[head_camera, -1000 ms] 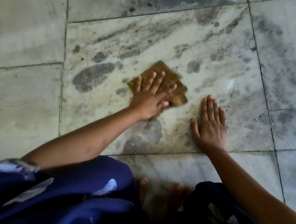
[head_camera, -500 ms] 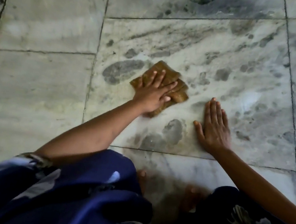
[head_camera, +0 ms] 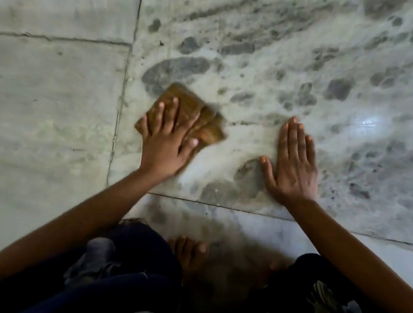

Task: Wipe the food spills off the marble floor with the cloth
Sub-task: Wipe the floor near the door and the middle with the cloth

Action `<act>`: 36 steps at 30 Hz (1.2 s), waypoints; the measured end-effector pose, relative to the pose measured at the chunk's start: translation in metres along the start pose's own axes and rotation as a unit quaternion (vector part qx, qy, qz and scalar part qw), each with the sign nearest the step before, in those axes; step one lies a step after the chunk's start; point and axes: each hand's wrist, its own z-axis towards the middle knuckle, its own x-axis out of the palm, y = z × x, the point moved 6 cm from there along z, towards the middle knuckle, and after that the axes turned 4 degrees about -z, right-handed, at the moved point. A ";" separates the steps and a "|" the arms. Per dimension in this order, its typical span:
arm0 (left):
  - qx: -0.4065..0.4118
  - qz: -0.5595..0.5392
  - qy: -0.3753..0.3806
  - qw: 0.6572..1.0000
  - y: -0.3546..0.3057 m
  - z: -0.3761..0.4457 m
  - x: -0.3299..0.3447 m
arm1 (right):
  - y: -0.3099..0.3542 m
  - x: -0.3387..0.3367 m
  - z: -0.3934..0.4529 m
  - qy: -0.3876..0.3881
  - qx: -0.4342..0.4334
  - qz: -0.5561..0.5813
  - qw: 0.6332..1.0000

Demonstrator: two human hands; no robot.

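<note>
Grey-veined marble floor (head_camera: 322,53); left hand (head_camera: 166,142) pressed flat, fingers spread, on folded brown cloth (head_camera: 202,121); right hand (head_camera: 292,166) flat, empty.

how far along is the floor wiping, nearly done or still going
Still going. In hand: the left hand presses the folded brown cloth flat on the marble floor, blurred as if mid-stroke, while the right hand braces flat beside it. Done: a pale smeared patch between the hands looks wiped. Left: unclear, since the dark blotches may be marble veining rather than spills; a small dark speck remains farther out.
</note>
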 end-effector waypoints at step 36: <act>0.024 0.011 -0.003 1.000 0.042 0.044 -0.021 | -0.001 -0.001 0.000 -0.009 0.006 -0.015 1.000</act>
